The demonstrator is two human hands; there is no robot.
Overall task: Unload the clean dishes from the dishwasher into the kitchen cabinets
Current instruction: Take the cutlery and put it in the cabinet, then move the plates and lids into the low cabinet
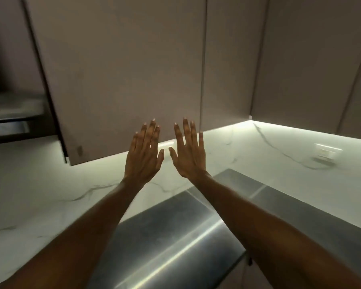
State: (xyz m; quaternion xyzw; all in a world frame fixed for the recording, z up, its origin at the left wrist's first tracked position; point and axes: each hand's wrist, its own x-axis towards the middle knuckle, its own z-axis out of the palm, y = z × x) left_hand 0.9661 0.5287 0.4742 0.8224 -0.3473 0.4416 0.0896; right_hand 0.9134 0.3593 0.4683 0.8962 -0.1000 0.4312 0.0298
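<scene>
I am looking at a dim kitchen corner lit by a strip under the wall cabinets, and nearest me a brushed steel surface [175, 236] runs below my forearms, set against a white marble-look counter [40, 195]. Above the counter my left hand [143, 155] and right hand [189, 152] are raised side by side, palms forward, fingers straight and slightly spread, holding nothing; the thumbs are close but apart. Behind them the backsplash carries a wall socket [325, 152] off to the right. Farthest up are the cabinet doors [123, 69], flat and handleless; the one on the left looks swung partly open, showing a blurred shelf [13, 113] inside. No dishes and no dishwasher are in view, so I cannot say where they lie. I judge clean dishes will be stiff, breakable and possibly slick, best taken at the rim with both hands; the door should be pulled by its lower edge.
</scene>
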